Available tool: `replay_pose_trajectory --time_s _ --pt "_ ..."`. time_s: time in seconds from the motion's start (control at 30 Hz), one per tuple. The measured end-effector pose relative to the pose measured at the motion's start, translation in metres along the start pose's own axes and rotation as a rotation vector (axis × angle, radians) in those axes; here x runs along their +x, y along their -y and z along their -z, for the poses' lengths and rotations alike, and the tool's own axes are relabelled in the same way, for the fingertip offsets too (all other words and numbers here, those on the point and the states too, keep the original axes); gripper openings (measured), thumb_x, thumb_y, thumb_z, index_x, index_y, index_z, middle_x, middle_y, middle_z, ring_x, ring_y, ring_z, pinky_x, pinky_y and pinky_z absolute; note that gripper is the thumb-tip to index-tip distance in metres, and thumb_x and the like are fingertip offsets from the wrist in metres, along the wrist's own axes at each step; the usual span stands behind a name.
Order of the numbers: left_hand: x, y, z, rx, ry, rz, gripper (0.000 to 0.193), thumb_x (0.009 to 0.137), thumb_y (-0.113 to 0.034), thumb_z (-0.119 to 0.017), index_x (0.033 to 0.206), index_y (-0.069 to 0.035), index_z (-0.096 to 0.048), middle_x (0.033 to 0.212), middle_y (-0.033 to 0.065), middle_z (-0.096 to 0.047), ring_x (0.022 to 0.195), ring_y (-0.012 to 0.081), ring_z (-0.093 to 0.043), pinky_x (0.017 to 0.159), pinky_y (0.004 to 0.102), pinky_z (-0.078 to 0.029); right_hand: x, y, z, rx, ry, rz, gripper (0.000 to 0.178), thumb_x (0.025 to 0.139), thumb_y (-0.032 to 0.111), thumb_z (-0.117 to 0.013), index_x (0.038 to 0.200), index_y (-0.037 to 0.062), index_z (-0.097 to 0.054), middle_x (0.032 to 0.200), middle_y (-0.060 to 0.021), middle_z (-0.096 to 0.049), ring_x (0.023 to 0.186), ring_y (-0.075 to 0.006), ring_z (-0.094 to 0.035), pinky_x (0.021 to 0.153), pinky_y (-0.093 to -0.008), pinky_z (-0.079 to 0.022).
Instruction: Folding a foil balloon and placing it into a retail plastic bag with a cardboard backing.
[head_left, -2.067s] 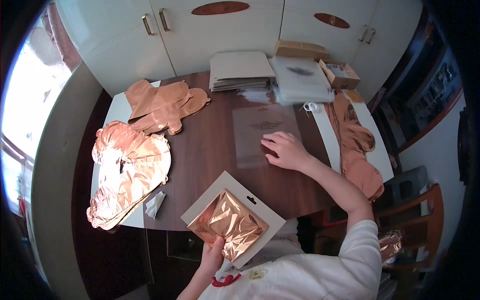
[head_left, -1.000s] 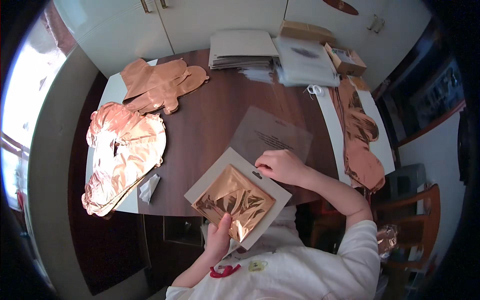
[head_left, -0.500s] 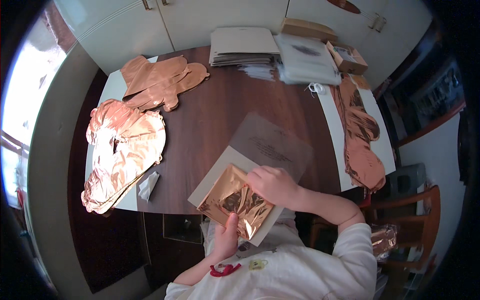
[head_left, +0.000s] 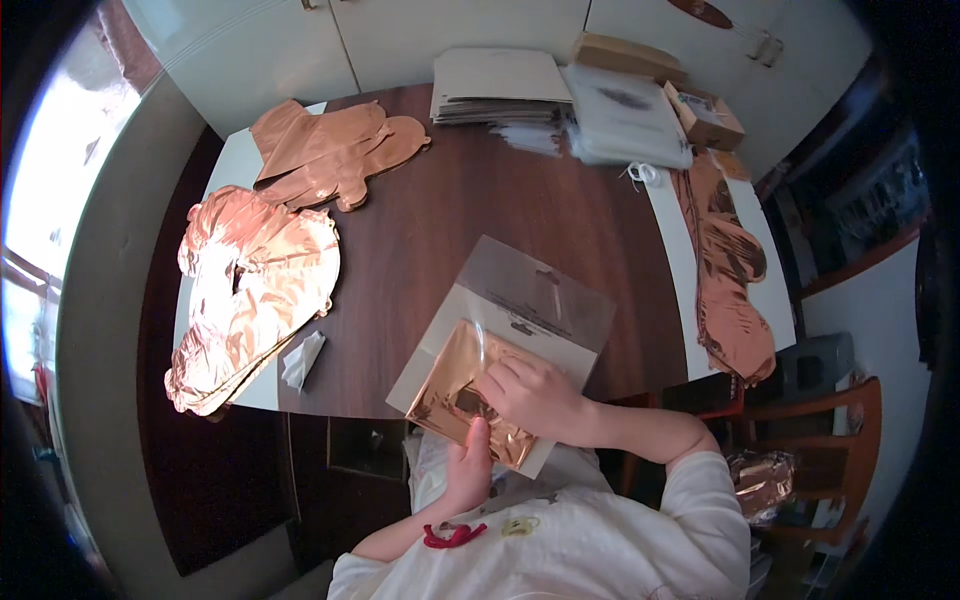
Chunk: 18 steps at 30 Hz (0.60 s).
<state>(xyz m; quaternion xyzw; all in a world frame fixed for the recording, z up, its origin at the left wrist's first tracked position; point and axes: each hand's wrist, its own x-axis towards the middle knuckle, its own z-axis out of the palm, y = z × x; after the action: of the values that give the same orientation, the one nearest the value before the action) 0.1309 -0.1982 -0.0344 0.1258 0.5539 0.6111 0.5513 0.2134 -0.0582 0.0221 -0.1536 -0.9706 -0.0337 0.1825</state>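
here both hands, left hand [head_left: 468, 472] and right hand [head_left: 530, 397], pinch the foil balloon card [head_left: 470, 385].

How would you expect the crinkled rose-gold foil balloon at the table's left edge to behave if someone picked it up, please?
The crinkled rose-gold foil balloon would probably flop, since it lies flat and creased. It looks thin, so likely very light. Its glossy sheen suggests a slippery surface.

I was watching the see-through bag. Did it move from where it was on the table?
Yes. The clear bag slid from mid-table toward the near table edge, and now lies against the card with folded copper foil under the right hand.
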Motion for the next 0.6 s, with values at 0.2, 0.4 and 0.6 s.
replay_pose_trajectory --time_s 0.2,0.4,0.6 --pt "-0.007 -0.008 0.016 -0.085 -0.040 0.167 0.026 0.098 -0.022 -0.048 0.112 -0.002 -0.053 0.094 0.0063 -0.061 0.077 0.0143 -0.060 0.060 0.0277 -0.049 -0.001 0.000 0.001 0.103 -0.032 -0.046 0.009 0.068 0.013 -0.058 0.075 0.0097 -0.053 0.070 -0.0015 -0.050 0.068 -0.0145 -0.058 0.060 -0.0268 -0.049" --pt "-0.014 -0.023 0.038 -0.049 0.017 0.030 0.009 0.092 -0.009 -0.056 0.092 0.000 -0.057 0.081 0.0092 -0.065 0.069 0.0160 -0.065 0.055 0.0237 -0.048 -0.001 -0.001 0.005 0.126 -0.049 -0.049 0.011 0.067 0.012 -0.058 0.076 0.0090 -0.053 0.069 -0.0013 -0.050 0.066 -0.0146 -0.058 0.059 -0.0266 -0.049" --pt "-0.009 -0.025 0.029 -0.055 0.005 0.034 0.008 0.091 -0.007 -0.057 0.089 0.001 -0.058 0.080 0.0097 -0.066 0.069 0.0157 -0.065 0.055 0.0232 -0.047 -0.005 0.003 0.002 0.041 0.000 -0.001 0.013 0.067 0.014 -0.059 0.079 0.0092 -0.055 0.071 -0.0003 -0.052 0.068 -0.0137 -0.057 0.058 -0.0253 -0.048"
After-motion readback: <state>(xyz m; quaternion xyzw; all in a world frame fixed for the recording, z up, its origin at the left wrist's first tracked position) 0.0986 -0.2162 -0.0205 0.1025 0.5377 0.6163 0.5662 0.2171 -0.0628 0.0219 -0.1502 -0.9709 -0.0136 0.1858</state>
